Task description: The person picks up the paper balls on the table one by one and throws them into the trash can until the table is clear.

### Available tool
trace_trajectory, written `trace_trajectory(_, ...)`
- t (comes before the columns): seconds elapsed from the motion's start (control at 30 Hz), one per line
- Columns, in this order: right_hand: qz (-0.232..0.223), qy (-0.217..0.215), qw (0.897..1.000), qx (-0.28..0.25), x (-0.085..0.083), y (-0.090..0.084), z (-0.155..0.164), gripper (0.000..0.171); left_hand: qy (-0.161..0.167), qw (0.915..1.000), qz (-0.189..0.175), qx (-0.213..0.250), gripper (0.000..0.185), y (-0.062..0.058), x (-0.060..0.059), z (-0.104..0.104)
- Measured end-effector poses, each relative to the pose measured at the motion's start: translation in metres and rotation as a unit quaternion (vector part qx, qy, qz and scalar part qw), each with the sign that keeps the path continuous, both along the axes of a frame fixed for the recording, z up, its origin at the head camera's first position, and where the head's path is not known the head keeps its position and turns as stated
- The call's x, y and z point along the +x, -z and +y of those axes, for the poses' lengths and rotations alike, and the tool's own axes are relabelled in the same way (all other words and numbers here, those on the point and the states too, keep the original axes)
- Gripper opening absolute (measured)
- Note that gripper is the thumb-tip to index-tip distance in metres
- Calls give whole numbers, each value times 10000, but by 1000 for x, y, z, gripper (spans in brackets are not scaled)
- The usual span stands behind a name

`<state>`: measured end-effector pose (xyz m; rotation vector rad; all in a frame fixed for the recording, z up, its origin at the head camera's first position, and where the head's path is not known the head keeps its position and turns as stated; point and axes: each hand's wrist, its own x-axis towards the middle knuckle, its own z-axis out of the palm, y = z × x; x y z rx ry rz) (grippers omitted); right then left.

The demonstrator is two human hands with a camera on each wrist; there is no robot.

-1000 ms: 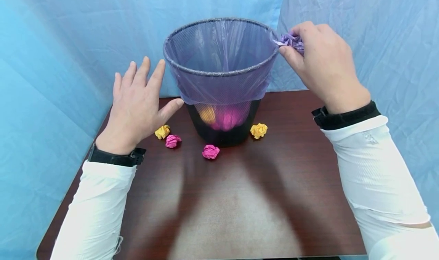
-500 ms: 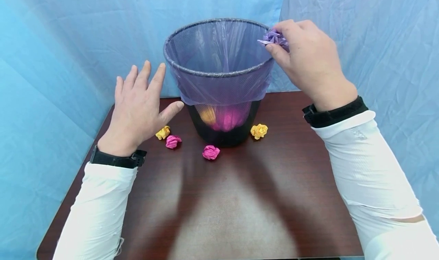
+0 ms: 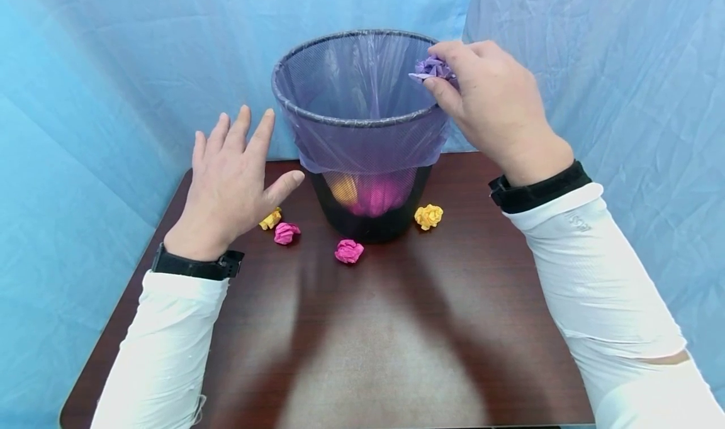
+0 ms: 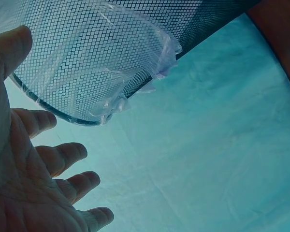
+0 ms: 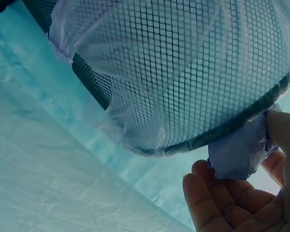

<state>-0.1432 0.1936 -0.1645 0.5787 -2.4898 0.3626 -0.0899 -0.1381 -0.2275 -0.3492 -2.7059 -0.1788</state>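
A black mesh bin (image 3: 368, 218) lined with a purple bag (image 3: 362, 146) stands at the back of the dark wooden table (image 3: 396, 328). My right hand (image 3: 487, 102) pinches a crumpled purple paper ball (image 3: 432, 68) over the bin's right rim; the wrist view shows the purple paper ball (image 5: 239, 152) held at the rim (image 5: 222, 133). My left hand (image 3: 229, 177) hovers flat with fingers spread, left of the bin, holding nothing. In the left wrist view, that left hand (image 4: 34, 164) lies beside the mesh bin (image 4: 87, 63).
Yellow paper balls (image 3: 270, 219) (image 3: 428, 216) and pink ones (image 3: 286, 233) (image 3: 348, 251) lie on the table around the bin's base. Pink and yellow paper shows through the mesh inside the bin. Blue cloth (image 3: 85, 102) hangs behind and at both sides.
My right hand has carried the purple paper ball leftwards, from outside the bin's right edge to over its rim. The left hand has dropped slightly.
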Motion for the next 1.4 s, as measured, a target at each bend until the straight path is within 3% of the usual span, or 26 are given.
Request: trace_trajectory(1.4, -431, 278, 9986, 156, 1, 7, -3, 56, 3, 10000, -63, 20, 87, 8, 1, -3)
